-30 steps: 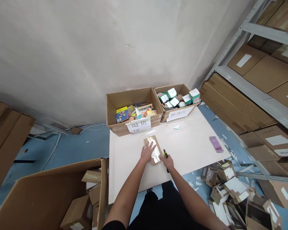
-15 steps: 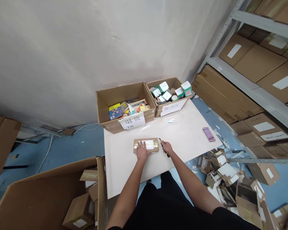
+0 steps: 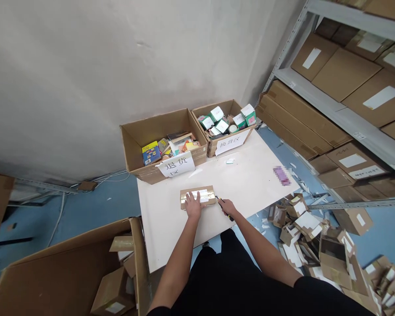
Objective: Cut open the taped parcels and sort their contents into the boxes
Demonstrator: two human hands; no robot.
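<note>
A small taped cardboard box with a white label lies on the white table in front of me. My left hand rests on top of it near its left half, fingers spread over the tape and label. In my right hand is a yellow and black utility knife, gripped in closed fingers. The knife's tip is at the right end of the box; whether it cuts into the cardboard I cannot tell.
Two open cartons with paper signs stand at the table's back: one holds books, the other green-and-white boxes. A big carton is at lower left. Shelving with boxes stands right, above a pile of opened boxes.
The knife tip has come down to the box's right end, where it stood slightly higher before. My left hand still lies on the box. The whole view has shifted a little.
</note>
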